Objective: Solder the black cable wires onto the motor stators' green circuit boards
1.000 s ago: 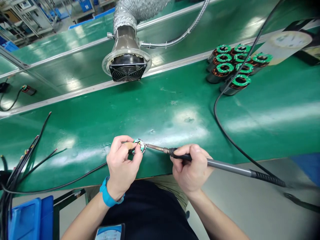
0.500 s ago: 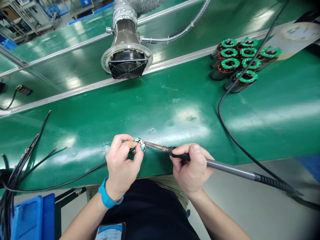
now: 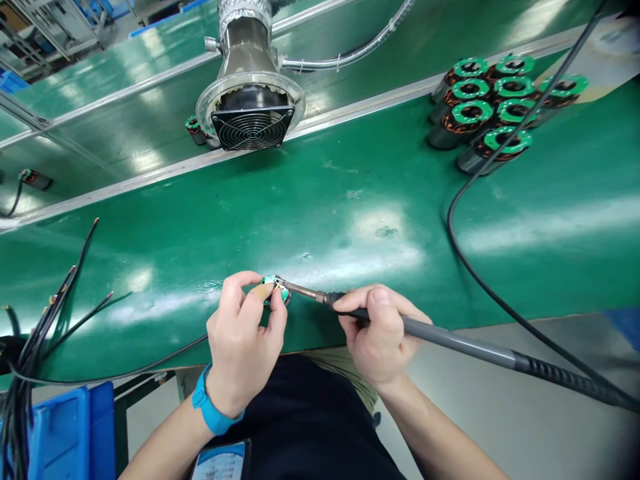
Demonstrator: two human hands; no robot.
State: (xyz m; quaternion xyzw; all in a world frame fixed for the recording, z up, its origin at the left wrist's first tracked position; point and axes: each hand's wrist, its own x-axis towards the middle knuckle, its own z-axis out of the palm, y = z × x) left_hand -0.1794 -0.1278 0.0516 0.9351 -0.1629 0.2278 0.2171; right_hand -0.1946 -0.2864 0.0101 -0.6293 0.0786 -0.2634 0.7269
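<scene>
The left hand (image 3: pixel 245 347) pinches a small round green circuit board (image 3: pixel 275 290) above the table (image 3: pixel 350 200); the right hand (image 3: pixel 380 340) grips a soldering iron (image 3: pixel 440 331) — one slip of its tip could burn fingers or bridge joints.

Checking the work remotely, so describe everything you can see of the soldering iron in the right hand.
The soldering iron has a slim grey handle, a black front grip, a ribbed black rear end and a thin metal shaft. The right hand holds it like a pen, slanting over the bench, its tip at the small round green circuit board in the left hand.
</scene>
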